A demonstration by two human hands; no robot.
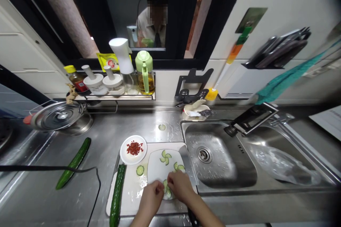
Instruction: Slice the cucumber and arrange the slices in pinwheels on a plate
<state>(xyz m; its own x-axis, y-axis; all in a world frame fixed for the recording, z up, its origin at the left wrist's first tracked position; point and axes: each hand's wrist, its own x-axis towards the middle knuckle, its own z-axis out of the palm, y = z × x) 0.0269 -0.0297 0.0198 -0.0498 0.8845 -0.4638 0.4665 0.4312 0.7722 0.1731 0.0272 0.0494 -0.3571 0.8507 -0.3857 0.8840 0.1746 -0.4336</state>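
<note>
A white square plate (157,168) lies on a white cutting board (130,191) on the steel counter. Cucumber slices form a small pinwheel (165,156) on the plate, with more slices (179,166) to its right. My left hand (150,198) and my right hand (180,184) meet at the plate's near edge, fingertips pinched on cucumber slices (166,188) there. One loose slice (140,170) lies on the board. A whole cucumber (117,195) rests along the board's left side. A small round dish of red berries (133,149) sits at the board's far left corner.
A second cucumber (74,163) lies on the counter at left, near a black cable (53,168). The sink (221,156) with its tap (253,118) is right of the board. A pot lid (57,115) and a condiment rack (117,81) stand at the back.
</note>
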